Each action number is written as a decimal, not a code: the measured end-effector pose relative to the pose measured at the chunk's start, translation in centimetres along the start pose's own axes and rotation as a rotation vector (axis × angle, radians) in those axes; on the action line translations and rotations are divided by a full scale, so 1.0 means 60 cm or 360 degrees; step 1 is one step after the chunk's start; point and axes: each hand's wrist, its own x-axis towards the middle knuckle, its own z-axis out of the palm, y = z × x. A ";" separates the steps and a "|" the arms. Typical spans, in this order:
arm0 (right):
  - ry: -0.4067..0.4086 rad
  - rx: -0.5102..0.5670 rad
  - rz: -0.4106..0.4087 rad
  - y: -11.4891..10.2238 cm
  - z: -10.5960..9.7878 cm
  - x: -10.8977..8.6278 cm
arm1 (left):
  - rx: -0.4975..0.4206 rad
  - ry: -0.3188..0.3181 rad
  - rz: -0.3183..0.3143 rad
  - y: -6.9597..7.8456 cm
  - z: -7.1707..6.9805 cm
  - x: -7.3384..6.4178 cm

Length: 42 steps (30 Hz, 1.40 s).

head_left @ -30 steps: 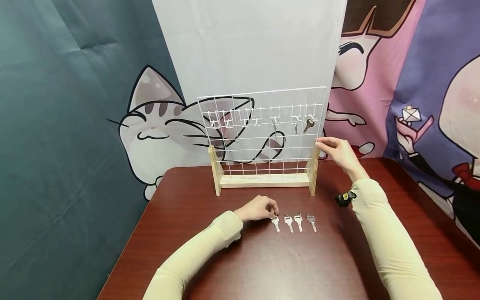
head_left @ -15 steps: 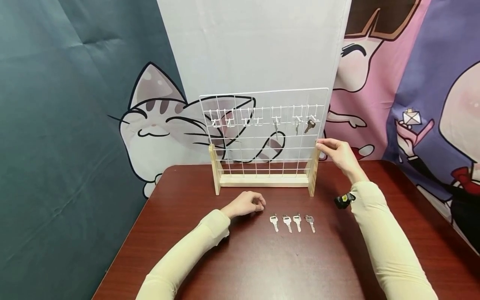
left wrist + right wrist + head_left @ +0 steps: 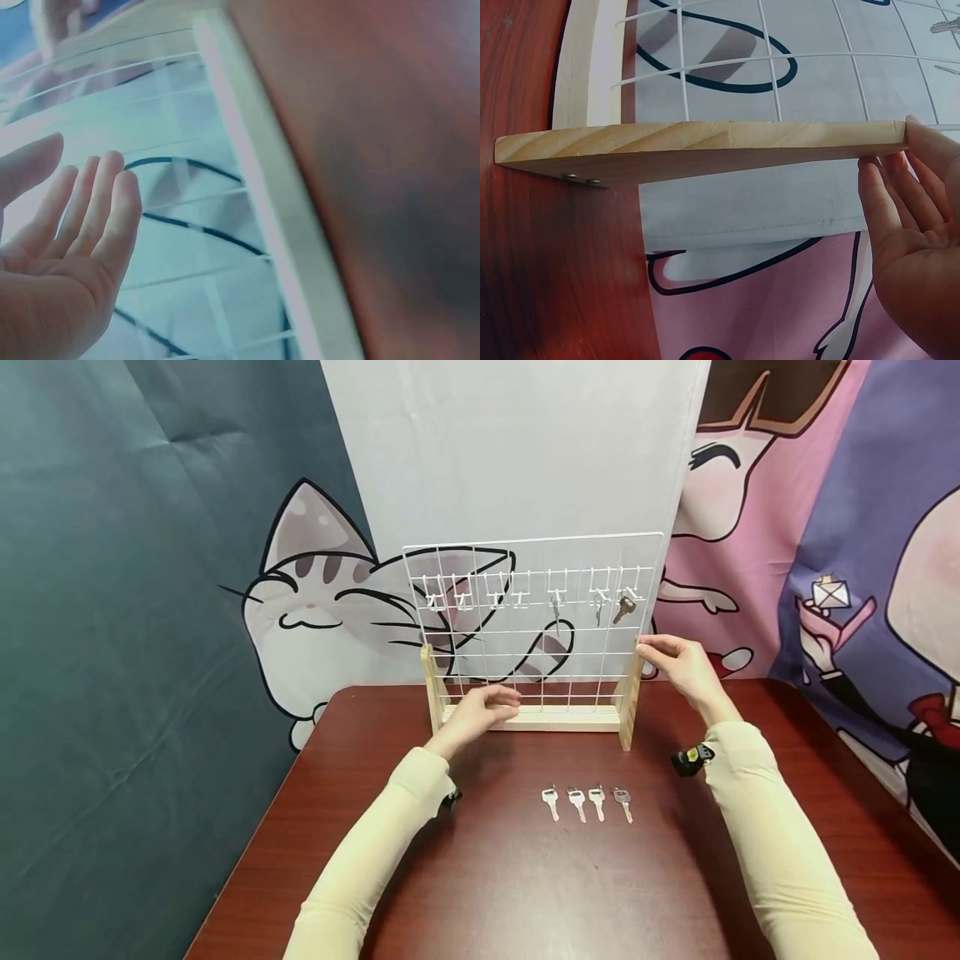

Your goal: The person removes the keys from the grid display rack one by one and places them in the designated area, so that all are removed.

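A white wire grid rack [image 3: 525,653] stands on a wooden base at the back of the table. My right hand [image 3: 681,670] pinches the top of its right wooden post [image 3: 735,136] between thumb and fingers. In front of the lower grid is my left hand [image 3: 477,714]; the left wrist view shows its fingers [image 3: 124,202] nearly straight with nothing held. Whether it touches the grid I cannot tell. Several silver keys [image 3: 577,803] lie in a row on the table. From the hooks at upper right hang a brown key [image 3: 625,607] and two silver keys [image 3: 557,607].
White hooks [image 3: 462,602] without keys line the left part of the grid. The dark red table [image 3: 570,893] reaches back to a wall cloth [image 3: 517,452] printed with cartoons. A black device [image 3: 692,760] is strapped at the right wrist.
My left hand has let go of the leftmost table key, leaving it in the row, then moved left and up to the rack, its fingers straightening. The right hand keeps its grip on the post.
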 end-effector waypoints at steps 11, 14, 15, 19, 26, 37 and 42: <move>0.0004 0.0001 0.0000 -0.001 0.001 -0.002 | -0.0386 0.0106 0.0077 0.072 -0.016 0.032; -0.0001 0.0013 -0.0015 -0.001 0.002 -0.002 | -0.0394 0.0095 0.0099 0.087 -0.015 0.039; -0.0003 0.0019 -0.0022 -0.001 0.002 -0.001 | -0.0407 0.0092 0.0107 0.091 -0.014 0.042; -0.0005 0.0042 -0.0042 -0.001 0.004 0.002 | -0.0459 0.0105 0.0157 0.107 -0.006 0.053; 0.0012 -0.0001 -0.0029 -0.003 0.002 -0.003 | -0.0599 0.0140 0.0187 0.131 0.014 0.075; 0.0029 0.0014 -0.0024 -0.003 0.000 -0.006 | -0.0722 0.0193 0.0170 0.156 0.031 0.101; 0.0027 0.0016 -0.0032 -0.003 0.003 -0.007 | -0.0752 0.0192 0.0164 0.159 0.037 0.109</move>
